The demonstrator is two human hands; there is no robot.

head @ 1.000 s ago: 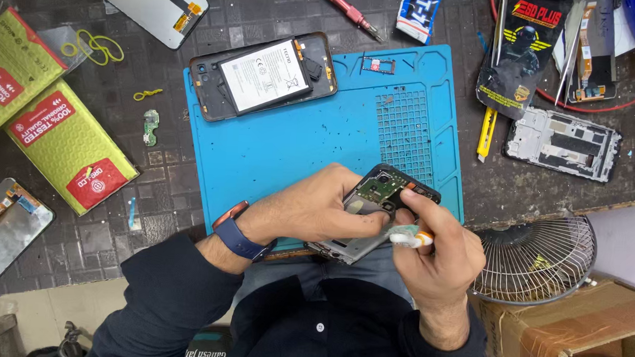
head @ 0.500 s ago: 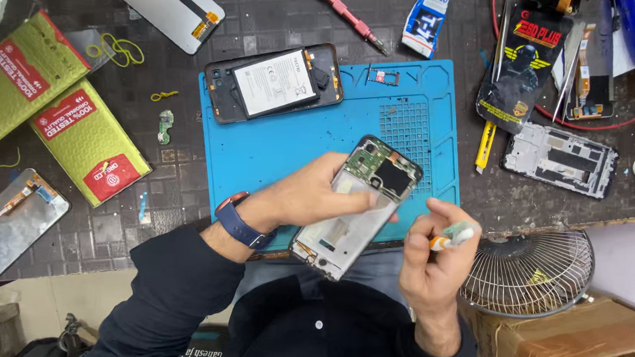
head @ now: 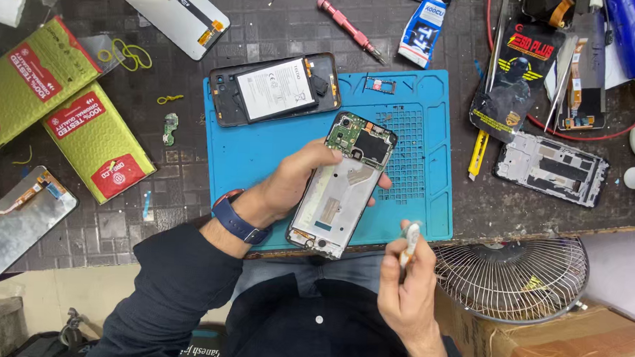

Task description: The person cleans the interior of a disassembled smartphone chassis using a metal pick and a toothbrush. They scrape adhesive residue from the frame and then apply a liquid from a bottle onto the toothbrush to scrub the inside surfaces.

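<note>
While raised over the blue mat (head: 260, 161), gripped an opened phone (head: 340, 185) in closed left hand (head: 295, 181) fingers; pinched a small white tool (head: 410, 243) in right hand (head: 406, 292).

phone frame (head: 342, 191): bare metal, dull | mat (head: 414, 126): matt blue rubber | fan grille (head: 511, 275): shiny wire

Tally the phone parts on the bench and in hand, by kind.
Opened phone bodies: 3 (held, with battery, bare frame)
Loose screen panels: 2
Small green circuit board: 1
Total: 6
</note>
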